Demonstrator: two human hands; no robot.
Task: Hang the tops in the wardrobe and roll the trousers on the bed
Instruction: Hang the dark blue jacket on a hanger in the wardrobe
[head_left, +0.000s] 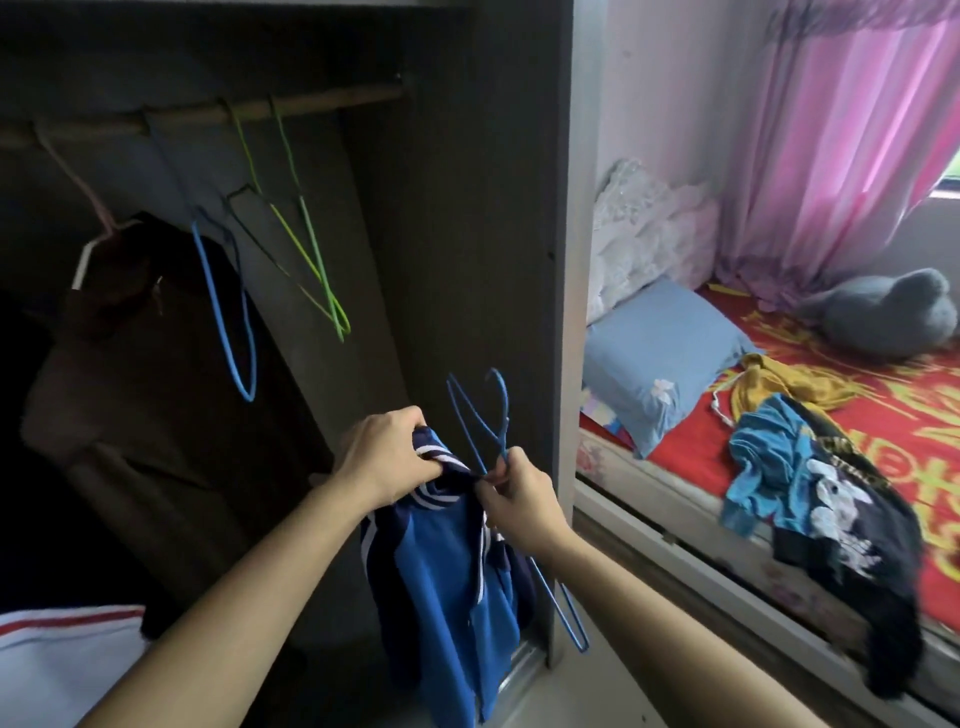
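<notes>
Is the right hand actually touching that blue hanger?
Touching. The head view shows the right hand pinching the blue hanger near its neck, just beside the collar of the blue top, which the left hand grips.

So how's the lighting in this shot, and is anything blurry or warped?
Head view: the wardrobe interior is dark and underexposed, while the bed and pink curtain are daylit; the wide lens bows the rail, and the hanging green hangers look slightly soft.

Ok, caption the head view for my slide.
Both hands fit a blue hanger into a blue top at the open wardrobe.
</notes>
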